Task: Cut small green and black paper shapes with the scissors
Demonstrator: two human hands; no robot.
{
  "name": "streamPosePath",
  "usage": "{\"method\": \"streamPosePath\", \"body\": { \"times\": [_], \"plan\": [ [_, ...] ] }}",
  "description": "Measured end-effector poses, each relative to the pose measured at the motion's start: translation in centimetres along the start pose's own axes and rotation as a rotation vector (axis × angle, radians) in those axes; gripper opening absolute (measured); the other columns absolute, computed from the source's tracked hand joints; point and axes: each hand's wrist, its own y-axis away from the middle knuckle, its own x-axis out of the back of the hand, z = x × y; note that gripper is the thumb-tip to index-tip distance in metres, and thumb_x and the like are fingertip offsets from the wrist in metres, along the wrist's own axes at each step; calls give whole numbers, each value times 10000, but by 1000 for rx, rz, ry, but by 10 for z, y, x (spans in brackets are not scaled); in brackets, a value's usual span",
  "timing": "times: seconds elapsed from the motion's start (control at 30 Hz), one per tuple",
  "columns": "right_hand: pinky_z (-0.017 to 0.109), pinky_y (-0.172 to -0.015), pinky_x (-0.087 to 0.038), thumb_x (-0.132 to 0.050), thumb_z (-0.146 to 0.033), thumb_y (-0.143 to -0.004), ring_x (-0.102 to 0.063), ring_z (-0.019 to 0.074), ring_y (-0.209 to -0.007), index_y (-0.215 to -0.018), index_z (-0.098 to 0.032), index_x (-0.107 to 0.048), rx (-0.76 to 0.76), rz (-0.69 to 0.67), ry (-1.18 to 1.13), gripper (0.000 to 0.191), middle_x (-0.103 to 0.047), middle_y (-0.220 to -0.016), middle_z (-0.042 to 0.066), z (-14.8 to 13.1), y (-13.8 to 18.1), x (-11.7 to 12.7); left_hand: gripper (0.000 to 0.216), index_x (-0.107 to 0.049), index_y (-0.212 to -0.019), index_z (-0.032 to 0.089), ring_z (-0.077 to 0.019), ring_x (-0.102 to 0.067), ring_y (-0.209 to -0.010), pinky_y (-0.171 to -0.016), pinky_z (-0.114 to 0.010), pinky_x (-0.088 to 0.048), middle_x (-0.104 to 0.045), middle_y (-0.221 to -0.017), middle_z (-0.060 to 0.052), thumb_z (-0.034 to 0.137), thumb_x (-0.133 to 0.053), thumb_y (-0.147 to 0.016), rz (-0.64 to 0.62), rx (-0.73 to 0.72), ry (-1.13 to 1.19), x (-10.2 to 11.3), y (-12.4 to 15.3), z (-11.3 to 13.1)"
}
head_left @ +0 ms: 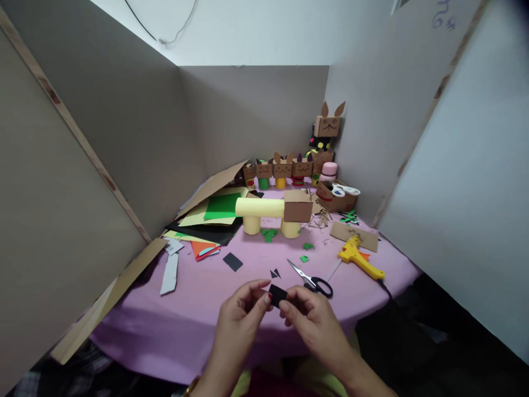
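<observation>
Black paper (278,296) held up near the bench's (194,322) front edge.
Left hand (241,310) and right hand (313,315) pinch opposite sides; scissors (313,280) lie just beyond the right, glue gun (359,259) towards the right edge.

Purple handwriting (440,21) on the right panel (388,105) is illegible.

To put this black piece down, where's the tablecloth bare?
The widest patch of purple cloth lies front left, between the white strip and your left hand. A smaller one, between the loose black rectangle and green scraps. It's crowded at right, around the black-handled scissors and glue gun.
</observation>
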Motion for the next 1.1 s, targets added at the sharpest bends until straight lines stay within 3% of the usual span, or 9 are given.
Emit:
{"method": "streamPosePath", "body": {
  "times": [0.2, 0.4, 0.67, 0.9, 0.97, 1.1],
  "plan": [
    [227, -525, -425, -526, -391, -846, -524, 120, -521, -677, -167, -534, -67, 54, -115, 280, -573, -587, -4, -1, 0, -3, 402, -590, -1189, 181, -184, -670, -727, -680, -276, -532, -710, -871, -56, 301, -570, -806, -37, -63, -135, 0, 7, -4],
    [218, -519, -415, -524, -358, -849, -519, 116, -524, -670, -165, -531, -36, 98, -89, 263, -552, -573, -11, -4, 1, -5, 380, -573, -1219, 203, -231, -598, -1079, -920, -307, -469, -632, -1207, -86, 273, -509, -851, -96, -227, -402, -3, 17, -2],
    [219, -520, -405, -506, -338, -856, -511, 114, -513, -658, -159, -540, -1, 108, 36, 269, -547, -562, -11, -1, 3, -3, 359, -589, -1199, 223, -197, -601, -1078, -914, -262, -474, -650, -1184, -63, 239, -510, -850, -71, -258, -405, -1, 14, -3],
    [215, -504, -410, -512, -351, -858, -522, 118, -518, -669, -155, -549, -22, 41, 40, 275, -564, -570, 0, 1, 0, -1, 271, -693, -1019, 214, -183, -669, -813, -733, -228, -518, -735, -898, -45, 206, -633, -755, -35, -72, -188, 0, 8, 4],
    [218, -511, -415, -491, -371, -871, -527, 118, -522, -674, -150, -560, -24, 39, 13, 304, -572, -572, 6, 1, 0, -1, 192, -714, -912, 183, -170, -665, -702, -658, -227, -521, -729, -791, -40, 208, -648, -734, -33, 37, -57, -2, 6, 6],
    [220, -527, -430, -521, -384, -857, -531, 113, -536, -774, -146, -573, -39, 43, -100, 257, -575, -608, 0, 1, 2, -1, 192, -686, -876, 150, -129, -641, -564, -556, -202, -491, -700, -696, -13, 205, -678, -692, 11, 281, 190, -4, 2, 8]
  ]
}}
